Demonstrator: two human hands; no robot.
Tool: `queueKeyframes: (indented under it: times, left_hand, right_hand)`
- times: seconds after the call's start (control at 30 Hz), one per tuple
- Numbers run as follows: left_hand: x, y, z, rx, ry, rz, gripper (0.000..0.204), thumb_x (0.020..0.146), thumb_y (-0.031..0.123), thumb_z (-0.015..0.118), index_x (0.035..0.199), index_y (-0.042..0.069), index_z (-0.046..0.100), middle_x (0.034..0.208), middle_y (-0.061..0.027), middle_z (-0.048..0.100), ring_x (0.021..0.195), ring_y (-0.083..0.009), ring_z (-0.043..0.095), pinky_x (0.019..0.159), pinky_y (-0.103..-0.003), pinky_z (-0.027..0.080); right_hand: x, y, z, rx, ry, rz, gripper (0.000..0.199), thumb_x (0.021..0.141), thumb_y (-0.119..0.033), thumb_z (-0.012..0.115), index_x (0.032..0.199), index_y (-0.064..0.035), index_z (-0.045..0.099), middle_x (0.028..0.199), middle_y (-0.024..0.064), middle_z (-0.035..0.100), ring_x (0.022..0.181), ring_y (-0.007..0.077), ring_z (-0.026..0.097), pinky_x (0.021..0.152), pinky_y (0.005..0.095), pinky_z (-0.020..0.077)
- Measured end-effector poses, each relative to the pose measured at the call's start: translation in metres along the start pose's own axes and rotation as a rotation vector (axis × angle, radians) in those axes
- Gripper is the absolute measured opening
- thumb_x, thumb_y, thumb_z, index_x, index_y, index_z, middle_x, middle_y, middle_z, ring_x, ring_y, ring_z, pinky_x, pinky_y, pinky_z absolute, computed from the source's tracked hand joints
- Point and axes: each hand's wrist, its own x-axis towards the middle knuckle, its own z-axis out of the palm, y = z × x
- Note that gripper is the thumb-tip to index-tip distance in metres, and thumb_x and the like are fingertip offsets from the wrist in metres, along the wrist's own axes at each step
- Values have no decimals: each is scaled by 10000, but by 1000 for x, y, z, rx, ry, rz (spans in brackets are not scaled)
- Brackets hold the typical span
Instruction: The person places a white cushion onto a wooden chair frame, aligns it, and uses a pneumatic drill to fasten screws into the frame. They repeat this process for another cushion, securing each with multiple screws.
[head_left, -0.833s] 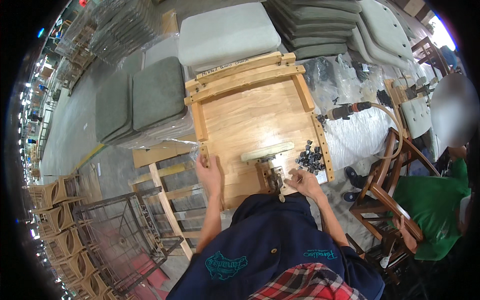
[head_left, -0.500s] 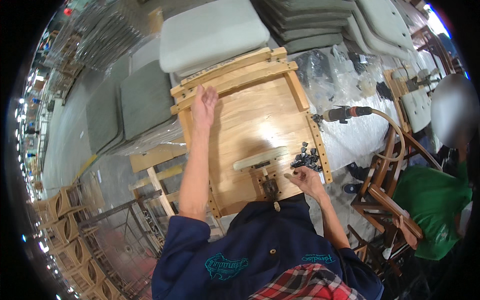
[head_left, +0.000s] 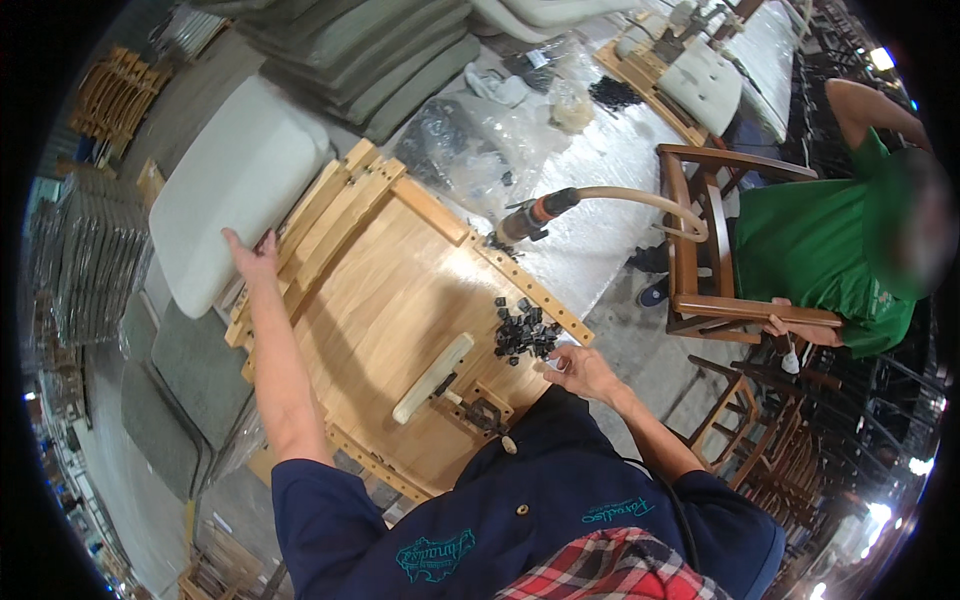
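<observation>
Since half a second ago the left hand (head_left: 252, 258) has travelled further out along the far left side of the pale wooden slatted seat frame (head_left: 400, 300) and now rests open, fingers spread, against the edge of the off-white rectangular seat cushion (head_left: 225, 190) that lies just beyond the frame's far left corner. The right hand (head_left: 578, 368) stays at the frame's near right edge, fingers loosely curled and touching the pile of small black fasteners (head_left: 524, 330); whether it pinches one I cannot tell. The frame lies flat on the tabletop (head_left: 610, 240), which is covered in clear plastic sheet, its light plywood panel facing up, with side rails bearing a row of holes. A cream-coloured cylindrical handle (head_left: 432, 365) lies on the panel near its near edge. An orange-and-black air tool with a beige hose (head_left: 535, 215) rests just past the frame's far right rail
</observation>
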Motion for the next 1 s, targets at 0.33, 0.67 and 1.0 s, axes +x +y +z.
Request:
queueKeyframes:
  times: [0.33, 0.67, 1.0]
  left_hand:
    - [-8, 49, 15, 80, 112, 188, 731, 829, 355, 875, 1402, 72, 520, 1329, -126, 576, 1168, -312, 571, 903, -424, 565]
    - [-194, 34, -90, 160, 65, 150, 753, 825, 308, 876, 1442, 111, 493, 1420, -50, 566, 1266, -261, 538, 1014, -495, 479]
    - [-318, 49, -191, 373, 103, 211, 745, 833, 334, 857, 1389, -26, 516, 1298, -154, 627, 1128, -258, 647, 834, -393, 576]
  right_hand:
    - [-9, 13, -4, 24, 59, -20, 440, 832, -294, 813, 1132, 7, 697, 857, 157, 719, 792, 291, 715, 727, 390, 566]
    - [9, -27, 23, 128, -20, -123, 411, 852, -272, 819, 1137, -3, 698, 889, 78, 709, 766, 187, 680, 731, 331, 556]
    - [118, -175, 47, 978, -75, -75, 668, 945, -402, 743, 1353, 75, 514, 862, 77, 650, 662, 128, 592, 580, 263, 499]
